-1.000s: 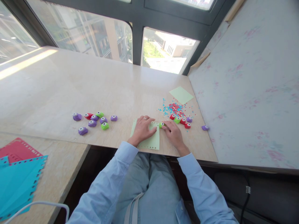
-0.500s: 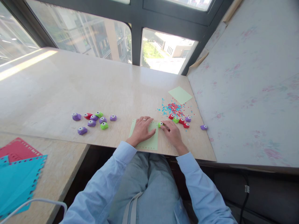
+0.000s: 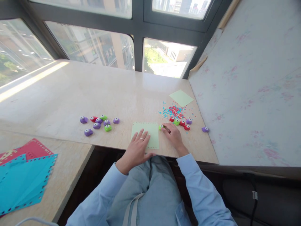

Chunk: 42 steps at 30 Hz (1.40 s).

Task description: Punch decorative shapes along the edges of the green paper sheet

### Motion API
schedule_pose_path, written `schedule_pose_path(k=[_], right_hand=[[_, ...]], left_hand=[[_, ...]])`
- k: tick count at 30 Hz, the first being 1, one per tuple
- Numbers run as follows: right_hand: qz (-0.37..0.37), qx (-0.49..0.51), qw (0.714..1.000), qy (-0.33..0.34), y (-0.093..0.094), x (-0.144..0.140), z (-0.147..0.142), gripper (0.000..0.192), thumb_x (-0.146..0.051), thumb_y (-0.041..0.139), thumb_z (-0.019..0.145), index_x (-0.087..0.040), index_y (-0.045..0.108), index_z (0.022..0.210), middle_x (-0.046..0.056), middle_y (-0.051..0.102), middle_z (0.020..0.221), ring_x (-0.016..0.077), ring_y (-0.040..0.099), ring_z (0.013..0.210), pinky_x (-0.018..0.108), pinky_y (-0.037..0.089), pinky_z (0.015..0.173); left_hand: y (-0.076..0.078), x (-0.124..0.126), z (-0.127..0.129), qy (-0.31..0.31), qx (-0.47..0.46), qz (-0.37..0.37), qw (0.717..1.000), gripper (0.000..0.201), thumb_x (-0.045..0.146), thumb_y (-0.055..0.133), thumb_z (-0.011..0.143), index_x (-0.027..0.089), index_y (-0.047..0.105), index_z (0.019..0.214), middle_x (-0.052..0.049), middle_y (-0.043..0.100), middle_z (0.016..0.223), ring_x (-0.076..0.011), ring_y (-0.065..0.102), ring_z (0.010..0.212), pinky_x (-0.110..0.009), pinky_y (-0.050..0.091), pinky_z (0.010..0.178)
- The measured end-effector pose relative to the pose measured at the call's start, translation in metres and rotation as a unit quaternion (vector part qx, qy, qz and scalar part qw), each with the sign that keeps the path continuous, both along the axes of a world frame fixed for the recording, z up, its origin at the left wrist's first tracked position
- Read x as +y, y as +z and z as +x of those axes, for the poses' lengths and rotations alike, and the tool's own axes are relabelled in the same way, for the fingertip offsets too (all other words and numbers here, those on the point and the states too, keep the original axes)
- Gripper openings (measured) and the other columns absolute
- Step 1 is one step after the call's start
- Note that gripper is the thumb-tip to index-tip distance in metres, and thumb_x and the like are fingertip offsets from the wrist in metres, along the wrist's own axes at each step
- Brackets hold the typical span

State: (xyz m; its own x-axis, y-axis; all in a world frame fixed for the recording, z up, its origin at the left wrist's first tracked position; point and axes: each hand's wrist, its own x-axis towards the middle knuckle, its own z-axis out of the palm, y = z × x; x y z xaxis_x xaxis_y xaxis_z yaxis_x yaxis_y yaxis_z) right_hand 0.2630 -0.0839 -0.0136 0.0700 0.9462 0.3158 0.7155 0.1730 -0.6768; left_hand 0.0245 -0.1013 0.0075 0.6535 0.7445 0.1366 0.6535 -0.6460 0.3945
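Observation:
A pale green sheet of paper with small punched holes along its far and near edges lies at the front of the table. My left hand is open, its spread fingertips over the sheet's near left part and its thumb past the table edge. Just right of the sheet, my right hand is closed on a green craft punch, whose white-and-black round button faces up. The fingers cover part of that punch. Beyond this hand sits a cluster of red, green and purple punches.
Red and blue paper bits are scattered behind the right cluster, near another green sheet. More punches stand on the left. One purple punch is by the wall. Blue paper and red paper lie on the left counter.
My left hand has slid toward me and left, uncovering most of the green sheet. My right hand keeps the green punch beside the sheet's right edge. The camera view has tilted slightly up.

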Motion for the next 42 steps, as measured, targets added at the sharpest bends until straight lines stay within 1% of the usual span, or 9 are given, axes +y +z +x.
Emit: schedule_pose_path(k=[4,6,10,13,15,20,22,31,42], right_hand=[[0.004,0.007,1.000,0.004,-0.001,0.000,0.000,0.031,-0.039,0.053,0.096,-0.019,0.072,0.108,0.009,0.071,0.100,0.0215,0.064,0.079,0.036,0.053,0.077],[0.005,0.009,1.000,0.007,-0.002,0.000,0.001,0.030,-0.038,0.053,0.095,-0.018,0.072,0.108,0.009,0.071,0.099,0.0207,0.063,0.076,0.036,0.052,0.077],[0.009,0.012,1.000,0.009,-0.004,0.000,0.002,0.029,-0.037,0.054,0.095,-0.018,0.072,0.107,0.009,0.071,0.099,0.0208,0.063,0.077,0.037,0.052,0.078],[0.013,0.011,1.000,0.010,-0.005,0.001,0.002,0.028,-0.037,0.055,0.095,-0.019,0.072,0.106,0.009,0.071,0.099,0.0216,0.064,0.079,0.037,0.052,0.079],[0.015,0.012,1.000,0.011,-0.005,0.001,0.002,0.027,-0.037,0.055,0.094,-0.019,0.072,0.106,0.009,0.071,0.099,0.0217,0.064,0.078,0.037,0.052,0.078],[0.015,0.016,1.000,0.007,-0.005,0.000,0.002,0.028,-0.038,0.055,0.095,-0.019,0.072,0.105,0.009,0.072,0.098,0.0221,0.064,0.081,0.038,0.052,0.079],[0.014,0.019,1.000,0.007,-0.005,0.000,0.002,0.028,-0.039,0.055,0.095,-0.020,0.072,0.105,0.009,0.072,0.099,0.0224,0.065,0.082,0.038,0.052,0.080],[0.024,0.016,0.999,0.018,-0.007,0.001,0.005,0.024,-0.034,0.057,0.094,-0.019,0.072,0.104,0.009,0.072,0.097,0.0237,0.065,0.086,0.038,0.052,0.080],[0.024,0.013,0.999,0.024,-0.007,0.000,0.005,0.024,-0.024,0.051,0.094,-0.022,0.072,0.106,0.009,0.072,0.102,0.0260,0.065,0.097,0.042,0.053,0.087]], left_hand=[[-0.011,-0.047,-0.013,0.055,-0.087,0.006,0.995,0.061,0.044,0.059,0.093,0.021,0.040,0.146,-0.017,0.041,0.155,-0.0320,0.031,0.148,-0.055,0.033,0.117],[-0.012,-0.067,-0.021,0.194,-0.199,0.000,0.961,0.046,0.038,0.055,0.095,0.025,0.047,0.139,-0.015,0.048,0.150,-0.0283,0.043,0.141,-0.051,0.041,0.113],[-0.016,-0.081,-0.032,0.481,-0.393,-0.162,0.767,0.049,0.052,0.069,0.081,0.018,0.061,0.115,-0.015,0.065,0.121,-0.0313,0.063,0.112,-0.047,0.055,0.091],[-0.020,-0.070,-0.033,0.451,-0.488,-0.414,0.622,0.057,0.058,0.075,0.070,0.012,0.065,0.102,-0.016,0.071,0.103,-0.0278,0.069,0.092,-0.037,0.059,0.073],[-0.018,-0.060,-0.030,0.415,-0.493,-0.494,0.584,0.054,0.056,0.079,0.066,0.012,0.066,0.094,-0.014,0.073,0.092,-0.0241,0.070,0.078,-0.032,0.058,0.063],[-0.002,-0.054,-0.028,0.406,-0.334,-0.338,0.781,0.033,0.048,0.074,0.072,0.016,0.067,0.078,-0.003,0.069,0.065,-0.0183,0.065,0.054,-0.026,0.050,0.049],[0.007,-0.055,-0.030,0.399,-0.302,-0.255,0.828,0.029,0.046,0.070,0.077,0.018,0.068,0.078,-0.002,0.070,0.064,-0.0186,0.068,0.056,-0.026,0.052,0.053],[0.014,-0.025,-0.017,0.404,-0.435,-0.348,0.725,0.033,0.046,0.075,0.071,0.015,0.064,0.075,-0.001,0.065,0.051,-0.0179,0.065,0.049,-0.025,0.054,0.049],[0.003,-0.013,-0.005,0.380,-0.414,-0.368,0.741,0.032,0.046,0.071,0.073,0.015,0.063,0.073,0.001,0.060,0.044,-0.0130,0.055,0.038,-0.019,0.041,0.037]])
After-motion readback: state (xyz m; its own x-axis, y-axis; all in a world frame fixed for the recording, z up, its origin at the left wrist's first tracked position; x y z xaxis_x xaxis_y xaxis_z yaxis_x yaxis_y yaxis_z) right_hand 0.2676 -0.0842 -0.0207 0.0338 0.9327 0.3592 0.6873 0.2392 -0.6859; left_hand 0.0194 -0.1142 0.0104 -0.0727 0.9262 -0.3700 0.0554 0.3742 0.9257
